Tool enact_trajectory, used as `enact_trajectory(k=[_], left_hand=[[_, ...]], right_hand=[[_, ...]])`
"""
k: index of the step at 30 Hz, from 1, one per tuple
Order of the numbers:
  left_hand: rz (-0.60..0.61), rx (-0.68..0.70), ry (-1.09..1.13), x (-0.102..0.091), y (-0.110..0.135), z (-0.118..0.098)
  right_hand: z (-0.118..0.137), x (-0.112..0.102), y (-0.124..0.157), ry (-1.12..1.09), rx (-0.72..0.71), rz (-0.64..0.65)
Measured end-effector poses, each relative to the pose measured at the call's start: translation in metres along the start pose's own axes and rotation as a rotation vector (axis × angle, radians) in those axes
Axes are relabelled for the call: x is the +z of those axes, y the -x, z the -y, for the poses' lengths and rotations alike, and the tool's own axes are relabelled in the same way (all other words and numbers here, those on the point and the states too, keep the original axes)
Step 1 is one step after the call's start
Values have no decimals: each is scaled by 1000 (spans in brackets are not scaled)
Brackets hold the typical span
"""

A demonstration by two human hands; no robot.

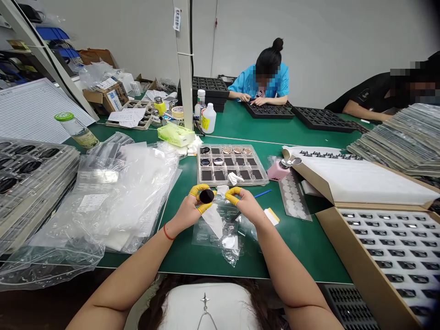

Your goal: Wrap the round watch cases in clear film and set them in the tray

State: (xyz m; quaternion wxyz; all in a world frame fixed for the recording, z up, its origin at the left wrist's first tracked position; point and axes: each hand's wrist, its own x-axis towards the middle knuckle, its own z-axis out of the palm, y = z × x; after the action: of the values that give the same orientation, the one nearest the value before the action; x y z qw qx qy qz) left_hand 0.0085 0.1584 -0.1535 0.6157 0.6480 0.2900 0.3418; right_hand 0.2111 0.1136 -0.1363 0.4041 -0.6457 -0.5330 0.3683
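Observation:
My left hand (192,210), with yellow finger cots, pinches a small round black disc (206,196) above the green table. My right hand (244,204), also in yellow cots, is closed on a small white wipe (222,190) held right next to the disc. A white strip (213,220) hangs below my left fingers. Under both hands lie clear plastic sleeves (220,236). Just beyond them sits a clear compartment tray (231,164) with several round parts and dark squares.
A heap of clear bags (113,197) lies left, beside stacked trays (30,183). A pink dispenser bottle (279,169), a sticker sheet (294,197) and an open cardboard box of parts (388,238) are right. Two people work at black trays (271,111) across the table.

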Motion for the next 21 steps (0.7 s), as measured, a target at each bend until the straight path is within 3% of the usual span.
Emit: enact_trajectory(k=[4,8,15,21], left_hand=[[-8,-27,-3,-2,-5,7],[-44,-6,-49,3,-6,11],[109,24,65,-7,-9,14],[123,32,27,-5,-1,1]], right_hand=[[0,-3,-2,-52,-32,9],[-9,-7,4,-76,-62,-74],[-27,-4,-7,-204,36,-109],[2,8,-7,-241,4,-28]])
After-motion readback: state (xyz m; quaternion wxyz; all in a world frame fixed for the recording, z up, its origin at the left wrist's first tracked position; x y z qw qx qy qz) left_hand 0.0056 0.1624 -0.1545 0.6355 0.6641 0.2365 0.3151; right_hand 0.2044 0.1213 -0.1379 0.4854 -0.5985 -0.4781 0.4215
